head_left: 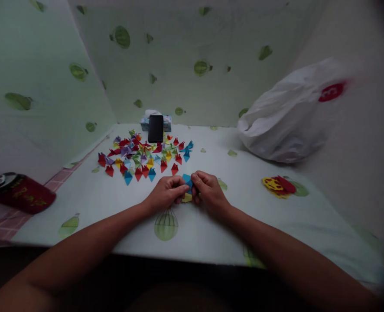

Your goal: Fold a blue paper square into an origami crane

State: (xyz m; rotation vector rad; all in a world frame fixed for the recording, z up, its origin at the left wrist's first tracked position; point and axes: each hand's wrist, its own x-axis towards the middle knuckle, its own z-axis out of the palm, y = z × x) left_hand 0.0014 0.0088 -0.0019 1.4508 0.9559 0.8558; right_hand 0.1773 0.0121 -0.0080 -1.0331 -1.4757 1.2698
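Observation:
A small piece of folded blue paper is pinched between my two hands, above the middle of the table. My left hand grips its left side with thumb and fingers closed. On the other side my right hand holds it the same way. Just below the blue paper, a bit of yellow paper shows between the hands; whether it touches them I cannot tell. Beyond my left hand lie several folded paper cranes in red, blue, yellow, green and purple.
A black phone leans on a tissue box behind the cranes. At right are red and yellow paper pieces and a bulging white plastic bag. A dark red can appears at far left. The table cloth has a balloon print.

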